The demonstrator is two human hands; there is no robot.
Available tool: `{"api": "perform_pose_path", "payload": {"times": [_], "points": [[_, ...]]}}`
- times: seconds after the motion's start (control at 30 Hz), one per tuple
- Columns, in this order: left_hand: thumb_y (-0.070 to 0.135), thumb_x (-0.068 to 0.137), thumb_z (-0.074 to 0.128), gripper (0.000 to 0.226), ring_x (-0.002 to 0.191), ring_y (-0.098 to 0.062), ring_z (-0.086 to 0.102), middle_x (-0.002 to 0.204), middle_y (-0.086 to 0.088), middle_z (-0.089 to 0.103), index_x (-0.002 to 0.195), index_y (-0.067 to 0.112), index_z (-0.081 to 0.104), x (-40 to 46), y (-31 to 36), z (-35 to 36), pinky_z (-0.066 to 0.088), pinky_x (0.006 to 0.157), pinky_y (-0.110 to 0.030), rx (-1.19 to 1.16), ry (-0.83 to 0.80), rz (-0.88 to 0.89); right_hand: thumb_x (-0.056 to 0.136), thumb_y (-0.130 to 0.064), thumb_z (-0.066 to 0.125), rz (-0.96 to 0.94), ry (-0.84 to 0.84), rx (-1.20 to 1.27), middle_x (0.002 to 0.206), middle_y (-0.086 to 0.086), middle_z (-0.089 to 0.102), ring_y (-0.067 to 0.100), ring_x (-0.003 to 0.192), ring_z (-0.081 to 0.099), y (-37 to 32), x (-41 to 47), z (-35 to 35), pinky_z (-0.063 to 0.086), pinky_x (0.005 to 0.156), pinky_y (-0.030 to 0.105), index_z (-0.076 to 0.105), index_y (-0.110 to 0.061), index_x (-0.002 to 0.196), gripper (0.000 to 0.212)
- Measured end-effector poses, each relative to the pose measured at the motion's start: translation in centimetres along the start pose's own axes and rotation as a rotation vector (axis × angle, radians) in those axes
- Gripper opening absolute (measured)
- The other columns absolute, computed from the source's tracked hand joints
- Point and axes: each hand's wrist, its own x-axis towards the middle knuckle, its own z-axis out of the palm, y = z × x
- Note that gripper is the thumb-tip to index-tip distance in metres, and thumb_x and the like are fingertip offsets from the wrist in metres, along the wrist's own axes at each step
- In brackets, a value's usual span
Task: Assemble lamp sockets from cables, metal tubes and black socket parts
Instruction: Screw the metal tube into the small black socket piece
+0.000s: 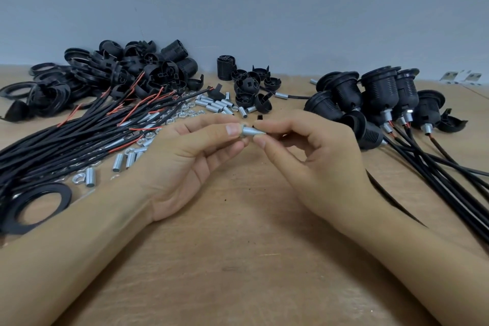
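Note:
A short threaded metal tube [252, 132] is held level above the middle of the wooden table [238, 259]. My left hand [195, 159] pinches its left end, where a small nut sits, between thumb and fingers. My right hand [315, 164] pinches the tube's right end with thumb and forefinger. Loose metal tubes [219, 107] and nuts [185, 111] lie behind the hands. A bundle of black cables with red wire ends [79, 140] lies at the left.
A heap of black socket parts and rings [111, 77] fills the back left, with a few black caps [248, 87] at the back centre. Assembled sockets with cables [383, 103] stand at the right, their cables [436, 180] trailing toward the front right. A black ring [37, 206] lies by my left forearm.

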Motion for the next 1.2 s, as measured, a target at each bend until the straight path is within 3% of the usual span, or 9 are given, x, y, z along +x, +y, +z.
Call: {"api": "perform_pose_path", "payload": {"times": [0.07, 0.23, 0.3, 0.43, 0.7, 0.87, 1.0, 1.13, 1.2], "points": [[0.009, 0.069, 0.077, 0.011, 0.079, -0.012, 0.074, 0.084, -0.005, 0.076, 0.079, 0.011, 0.080, -0.03, 0.07, 0.00, 0.056, 0.070, -0.016, -0.012, -0.010, 0.007, 0.087, -0.002, 0.071, -0.044, 0.021, -0.016, 0.092, 0.002, 0.073, 0.016, 0.084, 0.069, 0.05, -0.11, 0.17, 0.057, 0.076, 0.031, 0.072, -0.015, 0.102, 0.020], [0.008, 0.069, 0.074, 0.011, 0.077, -0.011, 0.073, 0.084, -0.005, 0.076, 0.078, 0.010, 0.080, 0.02, 0.05, 0.02, 0.055, 0.069, -0.015, -0.034, 0.020, 0.004, 0.086, -0.004, 0.070, 0.229, 0.080, 0.309, 0.082, 0.009, 0.074, 0.020, 0.073, 0.070, -0.03, 0.36, -0.47, 0.059, 0.071, 0.030, 0.074, -0.003, 0.098, 0.013], [0.007, 0.068, 0.076, 0.012, 0.078, -0.012, 0.074, 0.085, -0.006, 0.076, 0.080, 0.009, 0.080, -0.04, 0.07, 0.03, 0.055, 0.070, -0.016, -0.021, 0.015, 0.006, 0.085, -0.002, 0.071, 0.221, 0.076, 0.273, 0.083, 0.007, 0.074, 0.015, 0.073, 0.070, -0.10, 0.41, -0.69, 0.057, 0.072, 0.025, 0.074, -0.004, 0.098, 0.013], [0.009, 0.065, 0.075, 0.014, 0.077, -0.014, 0.074, 0.082, -0.008, 0.076, 0.078, 0.009, 0.080, -0.22, 0.07, 0.30, 0.056, 0.069, -0.016, 0.003, 0.026, 0.004, 0.086, -0.001, 0.071, 0.169, 0.008, 0.180, 0.088, 0.003, 0.074, 0.015, 0.080, 0.070, -0.27, 0.16, -0.53, 0.060, 0.075, 0.034, 0.074, -0.010, 0.098, 0.016], [0.009, 0.066, 0.074, 0.015, 0.080, -0.017, 0.074, 0.086, -0.011, 0.076, 0.080, 0.008, 0.079, -0.29, 0.06, 0.24, 0.057, 0.071, -0.019, 0.084, 0.008, 0.062, 0.087, -0.004, 0.071, -0.024, -0.032, -0.084, 0.088, 0.000, 0.073, 0.014, 0.080, 0.068, -0.13, 0.07, -0.69, 0.057, 0.074, 0.029, 0.075, -0.012, 0.102, 0.018], [0.003, 0.065, 0.079, 0.020, 0.089, -0.020, 0.072, 0.094, -0.012, 0.076, 0.083, 0.010, 0.076, -0.67, 0.21, 0.18, 0.057, 0.081, -0.025, 0.231, -0.033, 0.236, 0.090, -0.014, 0.070, 0.057, -0.030, -0.028, 0.078, -0.006, 0.072, 0.009, 0.069, 0.068, -0.47, -0.12, -0.68, 0.057, 0.064, 0.026, 0.074, -0.020, 0.097, 0.011], [-0.004, 0.062, 0.079, 0.026, 0.092, -0.019, 0.072, 0.094, -0.010, 0.076, 0.082, 0.013, 0.075, -0.74, 0.15, 0.43, 0.056, 0.083, -0.025, 0.229, -0.068, 0.283, 0.092, -0.019, 0.066, 0.151, -0.026, 0.056, 0.070, -0.001, 0.071, 0.009, 0.061, 0.068, -0.55, -0.06, -0.43, 0.055, 0.058, 0.021, 0.075, -0.010, 0.090, 0.013], [-0.005, 0.066, 0.059, 0.031, 0.092, -0.022, 0.073, 0.084, -0.005, 0.076, 0.081, 0.015, 0.077, -0.66, 0.40, -0.12, 0.055, 0.090, -0.036, 0.074, -0.133, 0.282, 0.093, -0.015, 0.063, 0.303, 0.006, 0.225, 0.066, 0.007, 0.071, 0.013, 0.054, 0.065, -0.25, 0.25, -0.13, 0.053, 0.055, 0.021, 0.074, -0.005, 0.085, 0.017], [-0.006, 0.065, 0.051, 0.040, 0.099, -0.024, 0.071, 0.092, -0.007, 0.076, 0.092, 0.012, 0.074, -0.59, 0.45, -0.44, 0.054, 0.092, -0.037, 0.093, -0.106, 0.296, 0.094, -0.015, 0.062, 0.328, -0.002, 0.256, 0.066, 0.009, 0.070, 0.014, 0.054, 0.065, -0.09, 0.36, -0.04, 0.054, 0.055, 0.022, 0.073, -0.006, 0.083, 0.018]]}}
